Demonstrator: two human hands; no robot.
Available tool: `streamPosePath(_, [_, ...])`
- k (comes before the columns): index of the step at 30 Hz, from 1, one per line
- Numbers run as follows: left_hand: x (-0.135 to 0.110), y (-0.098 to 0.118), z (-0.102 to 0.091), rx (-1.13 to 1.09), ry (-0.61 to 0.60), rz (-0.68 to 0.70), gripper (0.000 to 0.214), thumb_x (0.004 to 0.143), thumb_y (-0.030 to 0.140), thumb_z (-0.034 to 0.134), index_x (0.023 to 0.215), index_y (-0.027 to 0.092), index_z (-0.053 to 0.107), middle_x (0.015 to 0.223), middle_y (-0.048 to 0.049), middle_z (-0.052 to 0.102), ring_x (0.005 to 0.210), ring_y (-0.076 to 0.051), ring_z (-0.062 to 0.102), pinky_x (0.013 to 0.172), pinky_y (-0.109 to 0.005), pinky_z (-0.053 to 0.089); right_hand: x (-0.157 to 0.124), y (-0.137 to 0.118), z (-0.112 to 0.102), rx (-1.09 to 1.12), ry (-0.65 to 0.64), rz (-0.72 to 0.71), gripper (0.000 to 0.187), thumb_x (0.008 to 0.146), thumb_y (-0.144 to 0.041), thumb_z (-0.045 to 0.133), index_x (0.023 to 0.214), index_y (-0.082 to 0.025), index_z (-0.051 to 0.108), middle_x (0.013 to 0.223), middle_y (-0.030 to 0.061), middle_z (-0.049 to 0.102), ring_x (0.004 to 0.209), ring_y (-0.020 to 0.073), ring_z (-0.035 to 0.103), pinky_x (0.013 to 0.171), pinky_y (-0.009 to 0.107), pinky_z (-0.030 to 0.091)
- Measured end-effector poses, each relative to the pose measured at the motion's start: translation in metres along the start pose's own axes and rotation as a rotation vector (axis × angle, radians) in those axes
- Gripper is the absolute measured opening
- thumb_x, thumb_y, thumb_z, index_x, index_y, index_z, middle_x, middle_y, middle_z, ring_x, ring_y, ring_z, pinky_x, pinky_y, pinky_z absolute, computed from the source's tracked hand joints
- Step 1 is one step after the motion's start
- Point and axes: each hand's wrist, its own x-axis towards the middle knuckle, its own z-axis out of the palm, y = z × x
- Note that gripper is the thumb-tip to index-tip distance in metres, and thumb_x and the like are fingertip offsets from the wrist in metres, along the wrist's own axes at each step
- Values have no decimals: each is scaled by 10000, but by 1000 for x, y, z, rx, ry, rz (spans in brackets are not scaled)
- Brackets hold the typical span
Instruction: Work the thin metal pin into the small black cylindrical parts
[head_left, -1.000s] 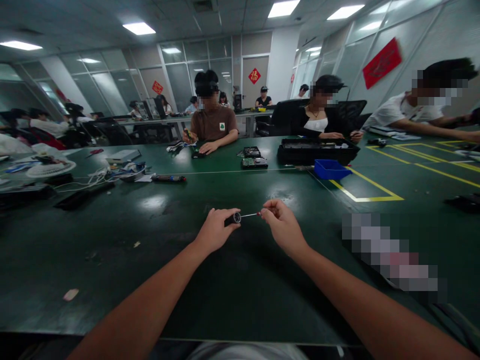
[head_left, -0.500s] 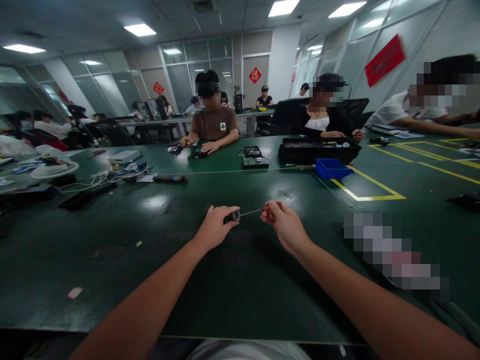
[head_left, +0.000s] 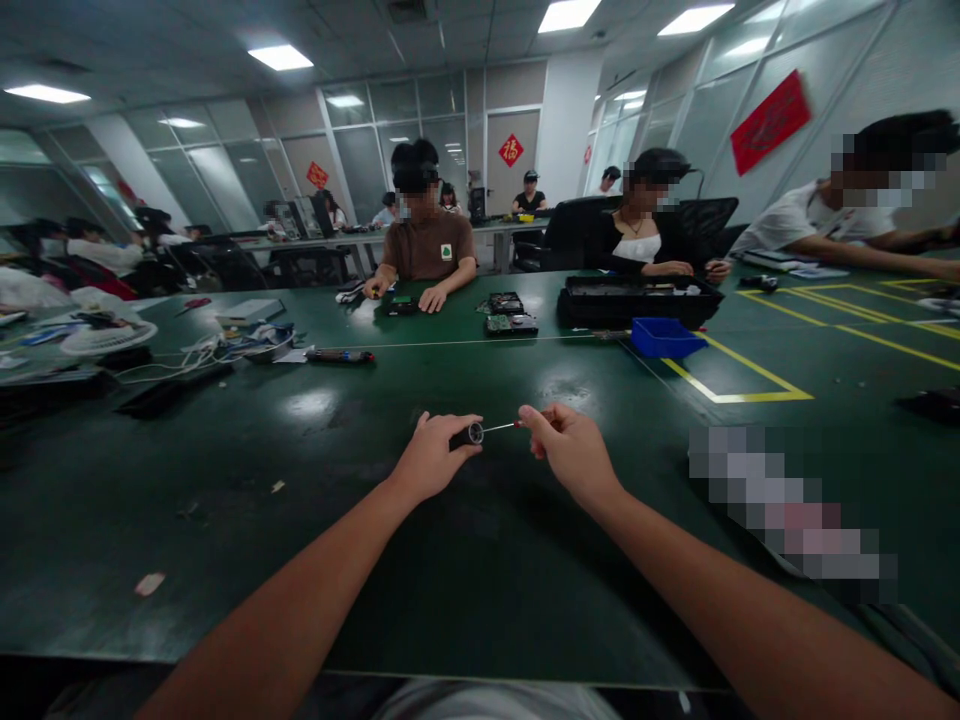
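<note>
My left hand (head_left: 433, 455) is closed round a small black cylinder (head_left: 466, 436), whose round, silver-rimmed open end faces right. A thin screwdriver (head_left: 501, 428) with a metal shaft and a bit of red near the grip is pinched in my right hand (head_left: 568, 448). Its tip reaches the cylinder's open end; how far it goes in I cannot make out. Both hands are held above the dark green table (head_left: 480, 600), a short gap apart.
A blue bin (head_left: 666, 338) and a large black casing (head_left: 637, 302) stand ahead right. Circuit parts (head_left: 511, 324) lie mid-table. A red-tipped dark tool (head_left: 341, 356), cables (head_left: 206, 352) and a white fan grille (head_left: 109, 338) sit left. Co-workers sit opposite.
My right hand's fingers have shifted on the screwdriver, the thumb now more extended and the red part showing nearer the cylinder. My left hand has barely moved. The opposite co-worker's hands have shifted.
</note>
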Motion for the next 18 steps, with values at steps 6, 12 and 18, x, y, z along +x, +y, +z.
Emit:
streamPosePath(6, [0,-1,0,5,10,-5,395,896,296,644,1289,312,601,1226,-28,678,1176,-248,578,1170,-603,162,0,0,-2,-76,-19,-111,211,845,-418,627,859,-211,660,720,20,670,643,184,608,594,312,449])
streamPosePath(12, [-1,-2,0,10,-1,7,398,901,304,637,1297,307,592,1231,-33,675,1187,-252,575,1170,-611,157,2,1,-3,-72,-69,-79,293,897,-467,553,812,-223,690,588,-3,615,540,175,563,552,314,403])
streamPosePath(18, [-1,-2,1,12,-8,10,393,907,303,627,1298,311,591,1237,-31,673,1197,-250,572,1170,-612,154,3,5,0,-62,-43,-29,285,892,-446,527,1000,-232,681,727,13,671,526,176,556,519,320,400])
